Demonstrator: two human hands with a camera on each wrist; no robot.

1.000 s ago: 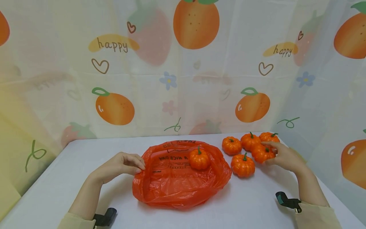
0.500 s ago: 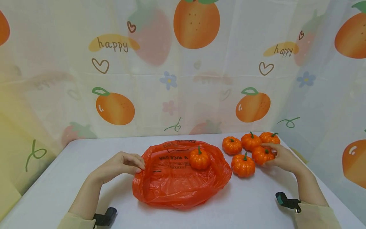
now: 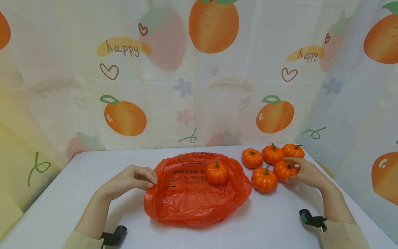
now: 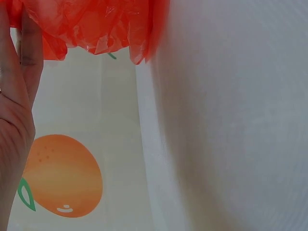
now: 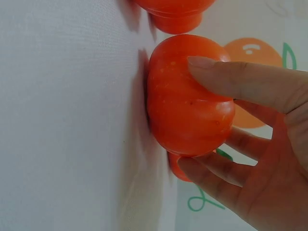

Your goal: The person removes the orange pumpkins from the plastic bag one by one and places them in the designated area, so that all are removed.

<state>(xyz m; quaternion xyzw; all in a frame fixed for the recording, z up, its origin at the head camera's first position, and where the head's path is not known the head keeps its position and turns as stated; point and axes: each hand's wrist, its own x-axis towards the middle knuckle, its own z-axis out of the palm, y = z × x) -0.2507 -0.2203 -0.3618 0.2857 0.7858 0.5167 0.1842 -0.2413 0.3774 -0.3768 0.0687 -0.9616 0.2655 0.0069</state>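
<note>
A red plastic bag [image 3: 192,211] lies with its mouth spread wide on the table, dark lettering on its inner wall. Inside, toward the right, sits a small orange pumpkin [image 3: 216,173] with a green stem. My left hand [image 3: 133,178] pinches the bag's left rim between thumb and fingers; the bag's crumpled edge [image 4: 96,24] shows above it in the left wrist view. My right hand [image 3: 309,174] grips another small pumpkin [image 5: 187,101], thumb on one side and fingers around the other. That pumpkin stands low, close over the white table [image 5: 62,120].
Several more pumpkins cluster at the back right: one front pumpkin [image 3: 264,180] beside the bag, and others behind, such as the back-left pumpkin [image 3: 252,158]. A fruit-print curtain [image 3: 217,103] hangs along the table's far edge and sides.
My right hand and the pumpkin it grips have shifted slightly toward the front of the table. The left hand and the bag have stayed in place.
</note>
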